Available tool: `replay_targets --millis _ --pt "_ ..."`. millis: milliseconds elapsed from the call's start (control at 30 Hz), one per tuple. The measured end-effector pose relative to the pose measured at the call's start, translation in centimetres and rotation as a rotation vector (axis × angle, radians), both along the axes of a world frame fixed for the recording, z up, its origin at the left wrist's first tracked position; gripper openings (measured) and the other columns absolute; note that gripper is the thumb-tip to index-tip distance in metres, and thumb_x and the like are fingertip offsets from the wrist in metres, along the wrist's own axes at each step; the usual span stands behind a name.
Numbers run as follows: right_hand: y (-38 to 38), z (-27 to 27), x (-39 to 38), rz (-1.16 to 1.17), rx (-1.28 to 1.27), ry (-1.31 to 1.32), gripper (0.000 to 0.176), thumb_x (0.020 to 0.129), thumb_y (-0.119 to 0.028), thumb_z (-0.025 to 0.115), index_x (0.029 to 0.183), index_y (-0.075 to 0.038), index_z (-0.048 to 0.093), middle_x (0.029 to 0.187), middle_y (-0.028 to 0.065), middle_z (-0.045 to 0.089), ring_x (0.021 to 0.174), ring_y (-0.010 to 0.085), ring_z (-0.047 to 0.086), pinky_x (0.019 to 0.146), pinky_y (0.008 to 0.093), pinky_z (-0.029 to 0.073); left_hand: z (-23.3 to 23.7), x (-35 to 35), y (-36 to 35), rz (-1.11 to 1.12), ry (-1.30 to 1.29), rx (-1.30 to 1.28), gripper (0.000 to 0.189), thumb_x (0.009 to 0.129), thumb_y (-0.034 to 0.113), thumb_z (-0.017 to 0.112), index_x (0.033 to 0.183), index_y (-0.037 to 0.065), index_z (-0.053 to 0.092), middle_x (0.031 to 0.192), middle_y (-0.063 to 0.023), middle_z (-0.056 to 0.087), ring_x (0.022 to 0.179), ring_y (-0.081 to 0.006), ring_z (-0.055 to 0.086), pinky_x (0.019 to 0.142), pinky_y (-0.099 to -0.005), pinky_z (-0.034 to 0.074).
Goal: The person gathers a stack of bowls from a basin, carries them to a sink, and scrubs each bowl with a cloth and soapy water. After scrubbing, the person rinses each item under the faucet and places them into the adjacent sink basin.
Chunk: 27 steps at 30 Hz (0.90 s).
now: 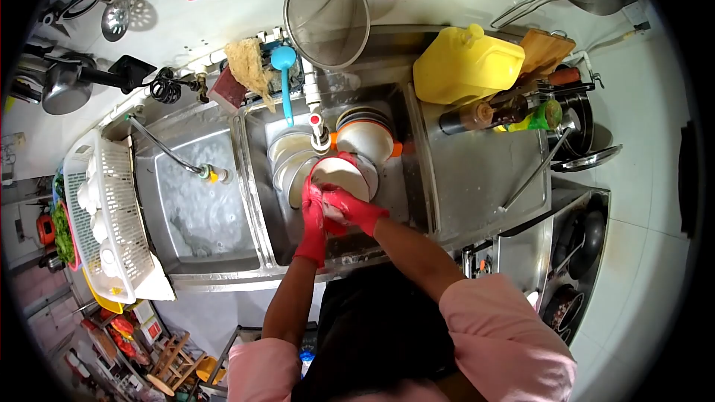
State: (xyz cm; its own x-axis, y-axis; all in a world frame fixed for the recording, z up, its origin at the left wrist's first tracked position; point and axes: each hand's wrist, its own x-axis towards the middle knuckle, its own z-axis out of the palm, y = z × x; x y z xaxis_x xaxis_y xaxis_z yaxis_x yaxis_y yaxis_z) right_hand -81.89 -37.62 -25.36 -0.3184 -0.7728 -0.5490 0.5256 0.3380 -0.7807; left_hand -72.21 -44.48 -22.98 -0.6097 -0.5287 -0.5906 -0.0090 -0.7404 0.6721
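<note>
Over the middle sink, my two hands in red rubber gloves meet at the near edge of a white bowl [339, 173]. My left hand [314, 212] closes on the bowl's left near rim. Beside it my right hand [348, 206] is curled at the lower rim, with something pale showing between the gloves that I cannot make out. Behind and left of the bowl, several white dishes [289, 155] lean in the sink. A stack of plates [365, 138] with an orange item under it sits at the back. The white tap [319, 134] hangs just beyond the bowl.
Left, another sink [197, 208] holds sudsy water under a hose tap [212, 173]. A white basket [112, 223] of dishes stands further left. A yellow jug [465, 67] and bottles [477, 115] are on the right drainboard. A blue spoon [284, 67] and strainer [326, 18] hang behind.
</note>
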Motion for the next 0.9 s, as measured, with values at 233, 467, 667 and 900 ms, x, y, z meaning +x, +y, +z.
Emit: replay_targets --millis 233,467,667,900 --pt "-0.9 3.2 3.8 -0.267 0.464 0.573 0.039 0.088 -0.040 0.062 0.099 -0.002 0.069 0.093 0.0185 0.071 0.089 0.0321 0.068 0.080 0.0384 0.052 3.9 -3.5 0.8 0.304 0.023 -0.120 0.050 0.102 0.024 0.052 0.148 0.011 0.037 0.124 -0.0090 0.059 0.103 -0.0183 0.059 0.087 -0.0317 0.050" --pt "2.8 -2.4 -0.3 0.337 0.278 1.365 0.040 0.094 -0.037 0.051 0.109 -0.001 0.060 0.109 0.0221 0.064 0.102 0.0269 0.063 0.089 0.0382 0.047 5.4 -1.9 -0.4 0.189 -0.061 0.009 0.045 0.101 0.023 0.053 0.144 0.011 0.045 0.132 -0.0077 0.057 0.115 -0.0195 0.057 0.095 -0.0317 0.048" --pt "1.5 -8.5 -1.3 -0.324 0.338 0.983 0.025 0.094 -0.028 0.051 0.105 -0.007 0.060 0.100 0.0102 0.063 0.091 0.0209 0.057 0.084 0.0349 0.046 5.2 -1.3 2.0 0.051 -0.060 -0.001 0.043 0.101 0.027 0.053 0.140 0.007 0.050 0.129 -0.0069 0.060 0.110 -0.0180 0.060 0.093 -0.0293 0.048" --pt "3.8 3.4 -1.0 0.402 0.161 0.112 0.038 0.089 -0.031 0.061 0.121 -0.010 0.060 0.111 0.0059 0.064 0.101 0.0215 0.057 0.091 0.0370 0.044 1.3 0.3 -0.5 0.034 0.025 0.266 0.040 0.102 0.028 0.051 0.137 0.008 0.051 0.124 -0.0109 0.062 0.106 -0.0235 0.062 0.090 -0.0386 0.052"
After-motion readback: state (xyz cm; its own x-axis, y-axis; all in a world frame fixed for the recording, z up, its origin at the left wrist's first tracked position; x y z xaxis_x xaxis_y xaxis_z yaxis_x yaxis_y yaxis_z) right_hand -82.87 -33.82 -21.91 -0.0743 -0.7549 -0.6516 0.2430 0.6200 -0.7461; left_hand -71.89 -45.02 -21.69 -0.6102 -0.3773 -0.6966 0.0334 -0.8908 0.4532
